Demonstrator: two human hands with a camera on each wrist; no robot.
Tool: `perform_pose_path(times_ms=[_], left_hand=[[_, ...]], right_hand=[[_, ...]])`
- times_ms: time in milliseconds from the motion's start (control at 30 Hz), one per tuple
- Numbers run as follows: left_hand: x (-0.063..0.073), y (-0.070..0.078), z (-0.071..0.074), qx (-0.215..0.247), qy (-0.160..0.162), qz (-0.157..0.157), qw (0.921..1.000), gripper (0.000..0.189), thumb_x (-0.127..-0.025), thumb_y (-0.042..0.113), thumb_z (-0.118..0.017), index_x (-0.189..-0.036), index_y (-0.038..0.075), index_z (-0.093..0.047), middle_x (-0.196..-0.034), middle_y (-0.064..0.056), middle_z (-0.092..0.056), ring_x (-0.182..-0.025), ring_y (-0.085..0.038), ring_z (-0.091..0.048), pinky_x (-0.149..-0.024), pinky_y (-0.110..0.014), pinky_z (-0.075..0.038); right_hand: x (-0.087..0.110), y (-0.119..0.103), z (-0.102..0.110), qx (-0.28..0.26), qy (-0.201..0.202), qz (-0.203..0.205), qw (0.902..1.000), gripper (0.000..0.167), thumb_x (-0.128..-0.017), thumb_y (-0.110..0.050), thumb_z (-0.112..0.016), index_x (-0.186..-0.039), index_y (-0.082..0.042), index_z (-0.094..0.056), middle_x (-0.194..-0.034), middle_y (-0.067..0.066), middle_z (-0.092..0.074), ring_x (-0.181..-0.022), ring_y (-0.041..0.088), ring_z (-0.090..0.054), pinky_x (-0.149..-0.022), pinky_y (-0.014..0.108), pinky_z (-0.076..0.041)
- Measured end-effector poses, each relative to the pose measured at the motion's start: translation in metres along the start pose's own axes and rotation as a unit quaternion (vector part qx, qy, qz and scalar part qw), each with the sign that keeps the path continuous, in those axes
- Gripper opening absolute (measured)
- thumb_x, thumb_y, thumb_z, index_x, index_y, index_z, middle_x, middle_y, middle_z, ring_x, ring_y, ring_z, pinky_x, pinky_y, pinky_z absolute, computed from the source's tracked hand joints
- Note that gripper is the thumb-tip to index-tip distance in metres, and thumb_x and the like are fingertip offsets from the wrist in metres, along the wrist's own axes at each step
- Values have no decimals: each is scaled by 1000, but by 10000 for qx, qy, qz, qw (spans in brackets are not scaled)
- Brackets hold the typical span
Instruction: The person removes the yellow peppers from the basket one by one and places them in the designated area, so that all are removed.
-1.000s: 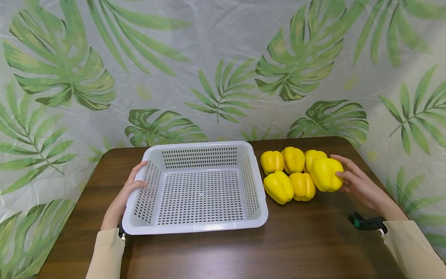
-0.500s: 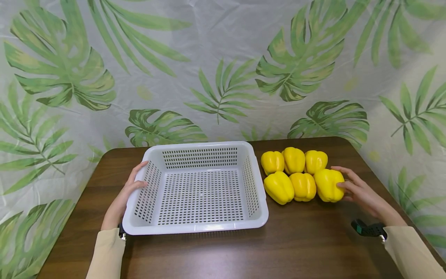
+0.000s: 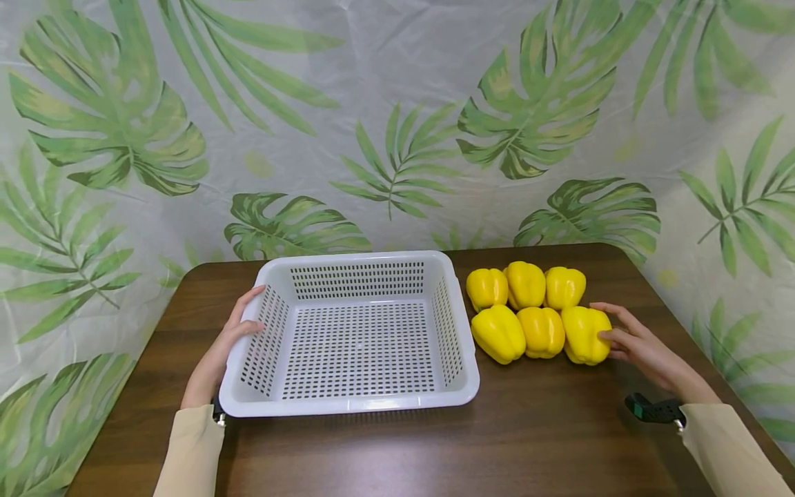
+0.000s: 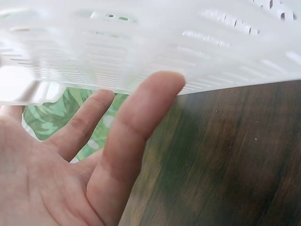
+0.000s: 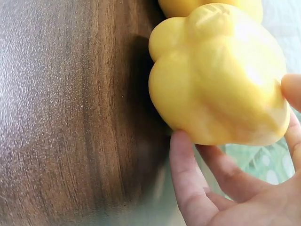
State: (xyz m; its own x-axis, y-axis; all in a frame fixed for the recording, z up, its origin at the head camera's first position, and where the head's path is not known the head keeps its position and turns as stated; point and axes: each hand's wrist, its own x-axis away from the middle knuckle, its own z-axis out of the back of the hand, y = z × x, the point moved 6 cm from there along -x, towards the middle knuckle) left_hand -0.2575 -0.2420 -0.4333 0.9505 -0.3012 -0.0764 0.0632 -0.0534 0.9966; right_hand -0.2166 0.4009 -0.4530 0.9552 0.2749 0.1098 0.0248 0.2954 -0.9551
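In the head view, a white perforated plastic basket (image 3: 359, 403) sits on the table, nothing in it. My left hand (image 3: 217, 352) holds its left side, two digits lapping over the rim. From the left wrist, other fingers (image 4: 136, 122) reach beneath the rim to the basket's outer wall (image 4: 141, 56). To the right, yellow bell peppers stand in two rows. My right hand (image 3: 642, 348) grips the front-right bell pepper (image 3: 586, 335), which is down beside its neighbour. Up close, fingertips (image 5: 181, 141) touch this pepper (image 5: 216, 80) below and another digit lies against its right side.
Two more bell peppers, a pale one (image 3: 499, 334) and a deeper yellow one (image 3: 541, 333), complete the front row. Behind them are three others, the middle one (image 3: 525, 284) slightly taller. The dark wooden table (image 3: 397, 455) meets a leaf-printed cloth (image 3: 397, 103) at its back edge.
My right hand has lowered its bell pepper from over the back-right one down to the table at the right end of the front row. The left hand and basket have stayed put.
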Motion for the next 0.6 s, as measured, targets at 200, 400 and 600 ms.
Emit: perform_pose_path(times_ms=[200, 400, 600], left_hand=[[1, 1, 0, 45, 23, 26, 10000, 70, -91, -2, -34, -148, 37, -25, -152, -26, -4, -126, -56, -21, -80, -40, -49], [2, 1, -1, 93, 15, 117, 9999, 70, -92, 0, -35, -148, 40, -24, -153, -26, -3, -127, -55, -21, -81, -41, -48], [2, 2, 0, 121, 8, 118, 9999, 69, -93, -2, -34, -148, 38, -24, -153, -26, -3, -127, -55, -20, -81, -40, -48]], right_hand=[[1, 3, 0, 125, 23, -12, 9999, 54, -102, -12, -42, -150, -24, -21, -142, 12, -12, -103, 0, -48, -79, 23, -47], [0, 4, 0, 219, 77, -40, 9997, 59, -101, -12, -44, -152, -27, -17, -148, 13, -6, -105, -5, -45, -78, 22, -46], [-2, 0, 2, 338, 276, 78, 9990, 57, -101, -13, -44, -151, -26, -21, -149, 11, -8, -106, -5, -43, -77, 21, -46]])
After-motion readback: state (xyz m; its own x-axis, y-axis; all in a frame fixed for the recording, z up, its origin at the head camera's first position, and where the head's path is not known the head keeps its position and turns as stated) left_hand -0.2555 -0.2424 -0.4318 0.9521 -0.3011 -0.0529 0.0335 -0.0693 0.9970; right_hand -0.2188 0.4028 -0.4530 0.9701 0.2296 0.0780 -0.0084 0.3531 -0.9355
